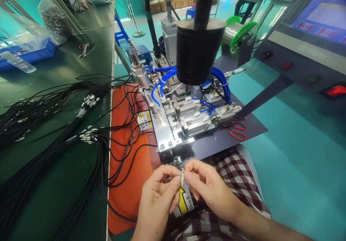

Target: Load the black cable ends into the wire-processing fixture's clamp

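My left hand (pixel 161 192) is closed in a pinch, thumb against forefinger, at the front end of the machine (pixel 173 125). Right beside it, my right hand (pixel 207 185) pinches too, its fingertips almost touching the left ones. A small pale piece (pixel 182 179) shows between the two sets of fingertips; its kind is too small to tell. Just beyond the fingers lies the machine's narrow dark track (pixel 177 160) with small metal parts. Beneath my hands is a label with a yellow arrow (pixel 183 202). The fingers partly cover the track and the label.
Bundles of black cables (pixel 78 169) with metal ends lie on the green table (pixel 89 60) at left, some trailing over an orange stool (pixel 127 190). Red-handled cutters (pixel 238 130) rest on the machine's base plate. A black lamp-like cone (pixel 200 53) hangs above; a control panel (pixel 302 64) stands right.
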### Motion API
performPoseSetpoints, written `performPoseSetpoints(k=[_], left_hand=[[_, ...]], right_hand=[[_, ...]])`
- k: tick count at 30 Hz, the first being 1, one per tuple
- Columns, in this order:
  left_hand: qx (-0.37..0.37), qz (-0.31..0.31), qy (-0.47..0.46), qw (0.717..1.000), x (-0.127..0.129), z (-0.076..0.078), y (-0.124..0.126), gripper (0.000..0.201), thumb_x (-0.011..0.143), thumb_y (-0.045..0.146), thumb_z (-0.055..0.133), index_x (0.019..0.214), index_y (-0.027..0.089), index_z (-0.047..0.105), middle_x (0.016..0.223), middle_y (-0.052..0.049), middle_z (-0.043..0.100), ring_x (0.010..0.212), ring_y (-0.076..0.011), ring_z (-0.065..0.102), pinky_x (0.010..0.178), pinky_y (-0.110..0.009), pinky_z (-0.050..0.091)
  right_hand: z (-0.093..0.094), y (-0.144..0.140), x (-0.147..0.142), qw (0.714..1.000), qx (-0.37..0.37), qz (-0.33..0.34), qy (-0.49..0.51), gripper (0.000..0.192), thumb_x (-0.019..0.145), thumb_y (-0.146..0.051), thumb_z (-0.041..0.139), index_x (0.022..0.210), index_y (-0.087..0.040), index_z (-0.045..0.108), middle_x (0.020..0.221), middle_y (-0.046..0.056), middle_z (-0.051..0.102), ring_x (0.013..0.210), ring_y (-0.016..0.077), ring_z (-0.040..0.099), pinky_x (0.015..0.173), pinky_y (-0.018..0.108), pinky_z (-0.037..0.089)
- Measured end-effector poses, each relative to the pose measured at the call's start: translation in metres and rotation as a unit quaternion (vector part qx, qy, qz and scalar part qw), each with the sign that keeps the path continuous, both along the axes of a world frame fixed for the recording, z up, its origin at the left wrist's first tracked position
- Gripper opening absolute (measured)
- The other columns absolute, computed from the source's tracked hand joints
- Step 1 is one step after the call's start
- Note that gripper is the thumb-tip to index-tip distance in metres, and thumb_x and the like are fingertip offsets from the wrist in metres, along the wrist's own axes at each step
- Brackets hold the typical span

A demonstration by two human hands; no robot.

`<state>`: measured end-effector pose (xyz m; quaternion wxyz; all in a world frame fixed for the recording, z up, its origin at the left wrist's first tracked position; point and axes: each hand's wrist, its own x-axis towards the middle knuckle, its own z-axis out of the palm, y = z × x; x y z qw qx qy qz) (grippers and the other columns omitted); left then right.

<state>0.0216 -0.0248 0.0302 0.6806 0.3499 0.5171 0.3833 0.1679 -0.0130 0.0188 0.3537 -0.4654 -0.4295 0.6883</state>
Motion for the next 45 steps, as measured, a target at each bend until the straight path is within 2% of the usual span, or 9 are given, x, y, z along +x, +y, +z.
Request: performPoseSetpoints(k=[8,11,14,17,23,29,36,41,45], left_hand=[[-0.021,-0.045,-0.016,0.999,-0.004,-0.001,0.002,0.02,0.088,0.039,0.06,0.084,0.02,0.054,0.042,0.013,0.03,0.036,-0.0026,0.02,0.038,-0.015,0.014],[-0.022,-0.022,0.012,0.999,-0.003,-0.001,0.0,0.02,0.086,0.04,0.061,0.084,0.021,0.056,0.048,0.01,0.04,0.034,-0.0022,0.023,0.035,-0.016,0.014],[0.062,0.014,0.116,0.991,-0.001,0.003,-0.002,0.014,0.082,0.034,0.064,0.079,0.02,0.063,0.06,0.002,0.055,0.041,-0.0067,0.04,0.038,-0.018,0.029],[0.17,0.006,0.201,0.965,-0.001,0.008,-0.001,0.009,0.081,0.026,0.064,0.075,0.021,0.069,0.063,-0.001,0.058,0.057,-0.0137,0.053,0.053,-0.022,0.043],[0.12,-0.046,0.213,0.969,-0.007,0.015,0.009,0.011,0.08,0.026,0.063,0.09,0.023,0.061,0.072,0.002,0.06,0.055,-0.0123,0.056,0.048,-0.02,0.045],[0.285,-0.117,0.39,0.868,-0.018,0.005,0.012,0.011,0.091,0.018,0.05,0.086,0.021,0.059,0.082,-0.002,0.061,0.075,-0.0149,0.06,0.066,-0.022,0.049],[0.437,-0.2,0.46,0.747,-0.029,-0.006,0.023,0.025,0.095,0.013,0.038,0.108,0.014,0.06,0.092,-0.01,0.063,0.078,-0.0175,0.065,0.067,-0.025,0.054],[0.47,-0.218,0.475,0.711,-0.034,-0.003,0.03,0.031,0.094,0.009,0.033,0.107,0.011,0.061,0.09,-0.01,0.06,0.07,-0.0152,0.065,0.061,-0.021,0.054],[0.529,-0.208,0.477,0.67,-0.04,-0.012,0.03,0.03,0.096,0.008,0.035,0.114,0.007,0.059,0.086,-0.011,0.063,0.075,-0.0183,0.063,0.065,-0.027,0.054]], right_hand=[[0.005,0.0,0.005,1.0,-0.008,0.019,-0.009,0.022,0.089,-0.037,0.052,0.076,-0.019,0.047,0.05,-0.009,0.042,0.046,0.0081,0.037,0.046,0.021,0.03],[0.007,-0.001,0.004,0.999,-0.02,0.024,-0.005,0.024,0.088,-0.037,0.053,0.074,-0.019,0.047,0.05,-0.009,0.041,0.046,0.0081,0.037,0.046,0.021,0.03],[0.006,-0.003,0.003,0.999,-0.035,0.023,-0.001,0.026,0.087,-0.04,0.052,0.073,-0.02,0.046,0.049,-0.009,0.041,0.046,0.0084,0.036,0.046,0.021,0.03],[0.004,-0.003,0.002,0.999,-0.05,0.015,0.013,0.028,0.085,-0.044,0.054,0.073,-0.02,0.045,0.048,-0.009,0.041,0.046,0.0084,0.035,0.046,0.021,0.029],[0.004,0.008,0.005,0.998,-0.06,-0.006,0.021,0.022,0.084,-0.038,0.056,0.074,-0.02,0.047,0.046,-0.01,0.042,0.044,0.0082,0.034,0.045,0.021,0.026],[-0.001,0.021,0.008,0.999,-0.039,-0.003,-0.016,0.02,0.085,-0.032,0.056,0.072,-0.019,0.048,0.046,-0.009,0.042,0.044,0.008,0.034,0.046,0.021,0.026],[-0.019,0.032,0.006,1.0,-0.006,0.006,-0.022,0.02,0.085,-0.034,0.056,0.073,-0.019,0.05,0.048,-0.009,0.043,0.044,0.0079,0.037,0.045,0.021,0.029],[-0.02,0.037,0.008,0.999,-0.008,0.007,-0.041,0.019,0.085,-0.033,0.056,0.073,-0.019,0.051,0.05,-0.009,0.043,0.044,0.0083,0.04,0.046,0.021,0.031],[-0.02,0.039,0.008,0.999,-0.006,0.016,-0.046,0.019,0.086,-0.031,0.056,0.073,-0.018,0.051,0.052,-0.009,0.043,0.045,0.0082,0.04,0.047,0.021,0.031]])
